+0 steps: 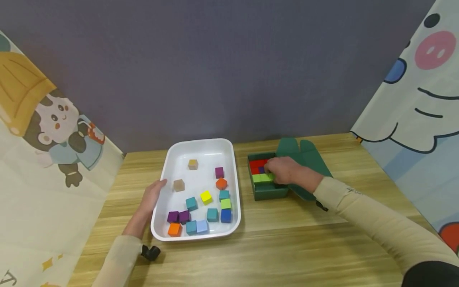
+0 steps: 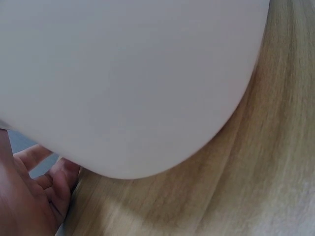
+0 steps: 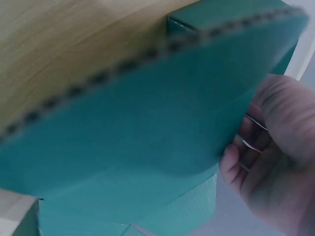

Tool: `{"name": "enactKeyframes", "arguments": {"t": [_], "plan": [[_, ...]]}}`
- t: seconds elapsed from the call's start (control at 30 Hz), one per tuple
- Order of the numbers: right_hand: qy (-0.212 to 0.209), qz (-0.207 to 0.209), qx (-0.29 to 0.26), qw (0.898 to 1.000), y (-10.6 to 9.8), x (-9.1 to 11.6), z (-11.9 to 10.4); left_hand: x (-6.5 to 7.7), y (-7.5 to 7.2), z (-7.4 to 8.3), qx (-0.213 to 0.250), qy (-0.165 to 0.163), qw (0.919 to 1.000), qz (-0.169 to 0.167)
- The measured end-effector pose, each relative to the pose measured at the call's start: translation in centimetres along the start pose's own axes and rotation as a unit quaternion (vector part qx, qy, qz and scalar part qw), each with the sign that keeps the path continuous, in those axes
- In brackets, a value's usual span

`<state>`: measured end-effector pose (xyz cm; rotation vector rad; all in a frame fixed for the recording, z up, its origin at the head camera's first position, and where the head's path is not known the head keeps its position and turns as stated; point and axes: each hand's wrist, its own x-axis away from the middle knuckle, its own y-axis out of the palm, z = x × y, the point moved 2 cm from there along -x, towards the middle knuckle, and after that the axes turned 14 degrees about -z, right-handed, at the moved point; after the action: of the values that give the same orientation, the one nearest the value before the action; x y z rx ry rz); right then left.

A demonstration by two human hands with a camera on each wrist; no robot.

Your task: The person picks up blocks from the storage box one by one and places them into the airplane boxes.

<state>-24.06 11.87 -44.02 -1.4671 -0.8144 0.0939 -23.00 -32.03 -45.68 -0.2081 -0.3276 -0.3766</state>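
My left hand (image 1: pixel 148 201) holds the left side of a white tray (image 1: pixel 156 221), thumb at the rim. In the left wrist view its curled fingers (image 2: pixel 61 179) lie beside the tray's wall. Wooden-looking, purple, orange, teal, yellow, blue and lime cubes lie scattered in the tray, among them a yellow cube (image 1: pixel 206 197). My right hand (image 1: pixel 287 170) reaches into a green cardboard box (image 1: pixel 270 194) and pinches a lime-green cube (image 1: pixel 271 175), partly hidden by the fingers. Red cubes (image 1: pixel 256 163), a dark blue cube (image 1: pixel 261 170) and other lime cubes fill rows there.
The box's open lid (image 1: pixel 305 153) spreads to the right, under my right forearm. A grey panel (image 1: pixel 229 71) rises behind the wooden table (image 1: pixel 272 247), and printed cartoon sheets stand at both sides. The tray and box stand a short gap apart.
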Motion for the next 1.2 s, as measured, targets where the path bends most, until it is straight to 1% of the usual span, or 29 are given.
{"name": "enactKeyframes", "arguments": {"t": [0.13, 0.2, 0.27, 0.43, 0.57, 0.63, 0.77, 0.87, 1.03, 1.2], "plan": [[-0.008, -0.006, -0.013, 1.0, -0.2, 0.1, -0.1, 0.1, 0.1, 0.1, 0.003, -0.002, 1.0, 0.001], [-0.01, -0.008, -0.021, 1.0, -0.2, 0.2, -0.1, 0.0, -0.1, -0.1, 0.005, -0.003, 1.0, 0.002], [-0.013, -0.01, -0.024, 1.0, -0.3, 0.2, -0.2, -0.3, -0.3, -0.5, 0.007, -0.003, 1.0, 0.002], [-0.02, -0.007, -0.03, 0.999, -0.5, 0.3, -0.7, -1.4, -1.0, -2.2, 0.004, -0.001, 1.0, 0.008], [-0.04, -0.004, -0.04, 0.998, -1.6, 0.7, -2.1, -1.9, -1.2, -2.9, -0.003, 0.004, 0.9999, 0.014], [-0.053, -0.002, -0.04, 0.998, -2.4, 0.8, -3.3, -2.0, -1.3, -2.9, -0.004, 0.005, 0.9998, 0.016], [-0.073, 0.003, -0.03, 0.997, -3.8, 0.6, -6.6, -2.0, -1.3, -2.9, -0.004, 0.008, 0.9998, 0.02], [-0.081, -0.01, -0.028, 0.996, -4.7, 0.0, -9.5, -2.0, -1.3, -2.9, -0.006, 0.013, 0.9997, 0.021], [-0.105, -0.053, -0.008, 0.993, -5.4, -2.0, -14.8, -2.2, -1.2, -3.0, 0.005, 0.019, 0.9996, 0.021], [-0.154, -0.064, 0.063, 0.984, -5.3, -5.1, -19.5, -2.3, -1.1, -3.1, 0.012, 0.021, 0.9993, 0.03]]}}
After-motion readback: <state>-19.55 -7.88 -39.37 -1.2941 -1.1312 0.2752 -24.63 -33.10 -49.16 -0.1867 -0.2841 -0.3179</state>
